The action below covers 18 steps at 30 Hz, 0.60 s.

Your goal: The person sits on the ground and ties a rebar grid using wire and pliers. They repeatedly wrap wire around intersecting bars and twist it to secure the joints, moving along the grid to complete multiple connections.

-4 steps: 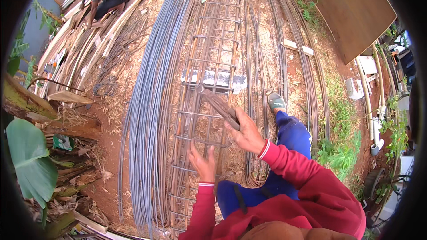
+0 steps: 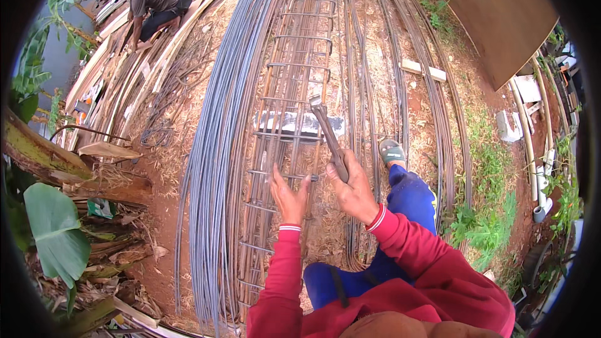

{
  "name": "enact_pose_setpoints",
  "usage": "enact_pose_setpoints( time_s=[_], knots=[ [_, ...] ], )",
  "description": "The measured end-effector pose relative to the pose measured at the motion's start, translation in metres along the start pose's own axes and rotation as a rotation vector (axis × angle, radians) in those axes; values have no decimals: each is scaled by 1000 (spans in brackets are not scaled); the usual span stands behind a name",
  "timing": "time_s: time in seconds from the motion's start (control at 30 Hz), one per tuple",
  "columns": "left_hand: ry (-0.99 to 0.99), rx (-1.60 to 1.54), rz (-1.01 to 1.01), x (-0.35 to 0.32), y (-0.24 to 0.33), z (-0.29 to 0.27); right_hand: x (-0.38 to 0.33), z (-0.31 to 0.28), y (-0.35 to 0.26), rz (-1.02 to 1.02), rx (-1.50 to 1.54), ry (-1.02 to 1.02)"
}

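Note:
My right hand [image 2: 355, 193] is closed around the brown handle of a hammer [image 2: 327, 130]. Its metal head points away from me, over the right side of a long rebar cage [image 2: 294, 81]. My left hand [image 2: 288, 195] hovers over the near part of the cage, fingers apart and palm turned toward the hammer. Nothing shows in the left hand. The cage is made of rusty long bars with square stirrups spaced along it. Under its middle lies a white-and-grey block [image 2: 266, 122].
Grey rebar rods [image 2: 216, 131] lie bundled left of the cage, with rusty rods [image 2: 438, 131] to the right. A wooden piece [image 2: 424, 70] crosses them. A co-worker [image 2: 156, 3] crouches over timber at far left. A brown board [image 2: 494, 19] leans at far right.
The hammer has swung up and to the right, its head moving off the cage's left-middle. My left hand has shifted slightly farther from me. The whole view has tilted a little.

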State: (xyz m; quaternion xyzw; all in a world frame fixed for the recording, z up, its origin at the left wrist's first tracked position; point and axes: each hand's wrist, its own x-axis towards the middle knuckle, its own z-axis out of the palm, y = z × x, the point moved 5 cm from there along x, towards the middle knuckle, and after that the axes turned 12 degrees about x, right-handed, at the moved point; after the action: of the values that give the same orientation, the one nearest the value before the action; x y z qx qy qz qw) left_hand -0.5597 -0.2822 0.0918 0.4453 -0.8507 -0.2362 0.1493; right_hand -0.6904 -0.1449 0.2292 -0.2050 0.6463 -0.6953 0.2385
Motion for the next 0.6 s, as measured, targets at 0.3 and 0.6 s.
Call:
enact_pose_setpoints(
  time_s=[0.3, 0.6],
  knots=[
    [107, 554, -247, 142, 28, 85, 60, -70, -12, 114, 171, 48],
    [232, 505, -294, 137, 22, 87, 103, -75, 1, 356, 95, -87]
  ],
)
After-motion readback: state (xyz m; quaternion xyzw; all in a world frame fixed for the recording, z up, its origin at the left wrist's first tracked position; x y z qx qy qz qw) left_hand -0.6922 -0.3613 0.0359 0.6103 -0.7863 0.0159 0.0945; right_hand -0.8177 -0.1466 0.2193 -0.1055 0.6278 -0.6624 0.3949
